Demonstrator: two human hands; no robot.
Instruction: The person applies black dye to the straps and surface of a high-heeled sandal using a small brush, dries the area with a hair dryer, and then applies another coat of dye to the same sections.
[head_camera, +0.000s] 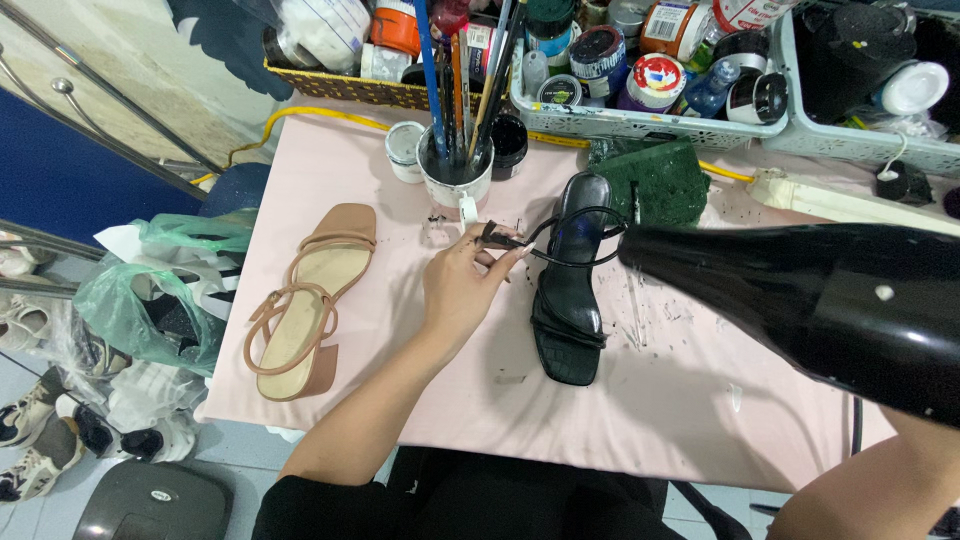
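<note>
A black strappy heeled sandal (568, 300) lies on the pink tabletop (660, 400) in the middle. My left hand (462, 285) pinches the loose end of its thin black ankle strap (560, 250), pulling it out to the left of the shoe. A large black hair dryer (820, 295) fills the right side, its nozzle pointing left at the strap and the sandal's heel. My right hand is out of the frame; only its forearm (870, 490) shows under the dryer. A tan strappy sandal (305, 305) rests to the left, apart from my hand.
A white cup of brushes (455, 165) and small paint jars (405, 150) stand behind the shoes. Baskets of bottles and cans (640, 70) line the back edge. A dark green sponge (655, 180) lies by the black sandal. Plastic bags and shoes sit on the floor at left.
</note>
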